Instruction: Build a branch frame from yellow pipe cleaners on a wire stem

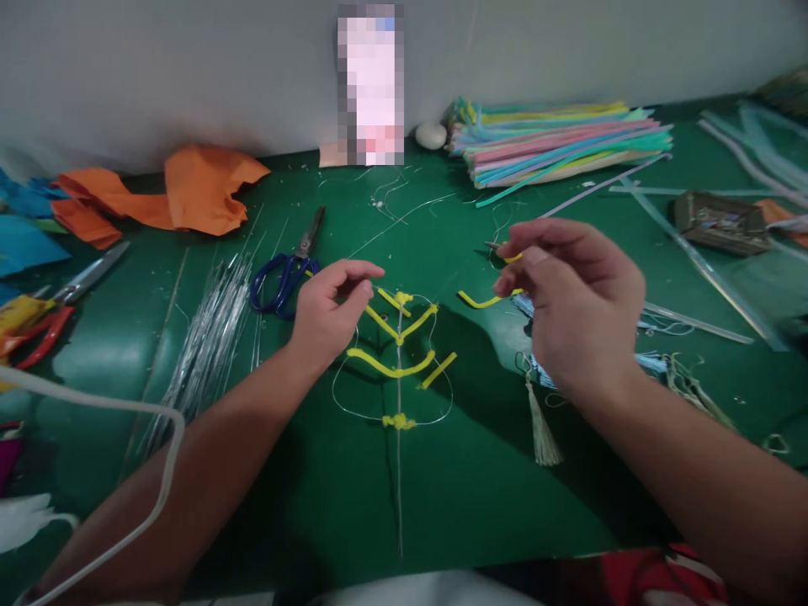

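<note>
A thin wire frame [399,370] with several yellow pipe-cleaner pieces tied across it lies on the green table [379,488]. My left hand [332,307] hovers at its upper left, fingers pinched together near a yellow strip; what it grips is too fine to name. My right hand [568,303] is raised to the right of the frame, fingers curled round a bent yellow pipe-cleaner piece [483,300] that sticks out to the left.
Blue-handled scissors [284,273] lie left of the frame, beside a bundle of silver wires [208,345]. Orange paper [189,189] and red pliers [38,337] are far left. Coloured straws [555,143] stack at the back right. A cream tassel [541,429] lies under my right wrist.
</note>
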`<state>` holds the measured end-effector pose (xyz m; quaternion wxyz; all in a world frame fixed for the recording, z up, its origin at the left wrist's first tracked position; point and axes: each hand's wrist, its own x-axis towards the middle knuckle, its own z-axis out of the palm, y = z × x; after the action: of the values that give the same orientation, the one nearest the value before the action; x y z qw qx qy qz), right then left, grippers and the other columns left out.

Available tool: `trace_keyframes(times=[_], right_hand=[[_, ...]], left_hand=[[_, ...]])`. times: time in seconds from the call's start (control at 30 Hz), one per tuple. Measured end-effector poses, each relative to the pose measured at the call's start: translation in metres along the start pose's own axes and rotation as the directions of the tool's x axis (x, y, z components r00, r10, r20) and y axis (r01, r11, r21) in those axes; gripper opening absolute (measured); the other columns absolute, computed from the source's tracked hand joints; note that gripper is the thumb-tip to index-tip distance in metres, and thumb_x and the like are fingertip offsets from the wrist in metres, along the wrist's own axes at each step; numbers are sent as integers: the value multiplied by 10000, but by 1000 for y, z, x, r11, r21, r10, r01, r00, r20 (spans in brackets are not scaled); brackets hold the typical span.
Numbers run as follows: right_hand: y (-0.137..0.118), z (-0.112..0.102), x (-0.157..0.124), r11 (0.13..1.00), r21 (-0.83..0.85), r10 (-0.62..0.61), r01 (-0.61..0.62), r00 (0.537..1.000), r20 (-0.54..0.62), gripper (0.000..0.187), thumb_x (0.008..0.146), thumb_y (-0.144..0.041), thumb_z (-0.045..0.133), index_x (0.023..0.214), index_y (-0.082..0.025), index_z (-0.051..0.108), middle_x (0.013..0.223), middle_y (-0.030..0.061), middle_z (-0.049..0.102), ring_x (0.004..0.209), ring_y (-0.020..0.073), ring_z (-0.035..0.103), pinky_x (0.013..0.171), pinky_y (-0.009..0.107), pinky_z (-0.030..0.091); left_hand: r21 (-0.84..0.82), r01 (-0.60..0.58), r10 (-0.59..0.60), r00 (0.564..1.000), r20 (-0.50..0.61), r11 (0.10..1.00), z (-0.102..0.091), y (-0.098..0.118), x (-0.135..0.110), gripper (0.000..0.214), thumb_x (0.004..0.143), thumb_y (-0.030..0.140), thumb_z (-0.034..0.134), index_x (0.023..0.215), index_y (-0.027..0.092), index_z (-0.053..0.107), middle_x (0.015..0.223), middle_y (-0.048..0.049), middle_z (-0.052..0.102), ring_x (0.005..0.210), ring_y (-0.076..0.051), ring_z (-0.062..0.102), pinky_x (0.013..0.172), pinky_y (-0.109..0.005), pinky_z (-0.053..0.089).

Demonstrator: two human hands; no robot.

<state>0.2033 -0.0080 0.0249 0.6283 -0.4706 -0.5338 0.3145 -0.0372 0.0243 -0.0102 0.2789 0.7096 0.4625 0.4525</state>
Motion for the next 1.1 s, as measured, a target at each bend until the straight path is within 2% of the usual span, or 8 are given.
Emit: trace_keyframes(times=[0.1, 0.3, 0.43, 0.5, 0.8, 1.03, 1.07, 1.1], right_hand=[[-3, -9, 16, 1000, 18, 8, -9, 1000, 17, 170, 873, -143, 598, 963, -234, 709, 801, 39, 659, 561, 138, 573, 538, 328, 490], [12, -19, 15, 916, -382, -75, 126, 987, 144, 167, 878, -205, 601, 1018, -216, 692, 802, 41, 689, 601, 151, 605, 550, 304, 493], [20, -19, 5, 658, -535, -232, 529, 819, 525, 153, 888, -216, 587, 993, -208, 697, 910, 60, 732, 722, 174, 668, 655, 321, 520], [20, -18, 2, 556, -527, -267, 643, 738, 619, 151, 898, -224, 577, 986, -205, 699, 948, 69, 746, 793, 190, 690, 665, 319, 519], [24, -14, -2, 432, -506, -356, 747, 656, 665, 166, 920, -205, 557, 1003, -191, 701, 946, 70, 765, 800, 192, 702, 667, 323, 517], [-19, -27, 3, 389, -572, -506, 722, 687, 522, 278, 856, -215, 670, 1108, -326, 709, 876, 55, 741, 772, 254, 672, 632, 413, 467], [-32, -35, 2, 410, -579, -518, 705, 702, 489, 310, 830, -230, 706, 1111, -362, 717, 864, 49, 735, 749, 253, 656, 626, 425, 460], [-44, -44, -3, 514, -587, -435, 625, 780, 450, 341, 818, -243, 727, 1121, -399, 722, 892, 48, 728, 808, 265, 657, 685, 447, 480]], left_hand=[[34, 24, -24, 1000, 8, 999, 1, 0, 1, 171, 875, 181, 583, 976, 192, 721, 837, -19, 721, 681, -118, 614, 615, -261, 502], [131, 3, -15, 996, 90, 991, 3, 3, 1, 195, 897, 324, 609, 933, 171, 723, 835, -49, 725, 707, -144, 626, 612, -278, 484], [198, -13, -3, 997, 82, 980, 3, 1, 1, 247, 941, 352, 551, 895, 183, 725, 845, -53, 727, 765, -160, 641, 678, -303, 484], [222, -16, 0, 997, 71, 975, 3, 0, 2, 247, 944, 348, 545, 889, 187, 723, 856, -52, 730, 783, -166, 645, 705, -314, 485], [193, -42, 30, 997, 64, 980, 7, -2, 7, 235, 960, 295, 515, 881, 191, 710, 832, -38, 718, 789, -161, 661, 718, -302, 498], [167, -13, 5, 999, 49, 986, 8, -4, 9, 253, 960, 291, 504, 851, 186, 707, 796, -31, 708, 780, -154, 660, 745, -302, 505], [165, -11, 3, 999, 46, 986, 8, -5, 10, 256, 960, 294, 502, 847, 186, 705, 785, -28, 705, 777, -153, 661, 750, -302, 506], [165, -11, 4, 999, 44, 986, 8, -6, 10, 259, 960, 295, 499, 845, 186, 705, 776, -26, 701, 775, -153, 661, 756, -303, 507]])
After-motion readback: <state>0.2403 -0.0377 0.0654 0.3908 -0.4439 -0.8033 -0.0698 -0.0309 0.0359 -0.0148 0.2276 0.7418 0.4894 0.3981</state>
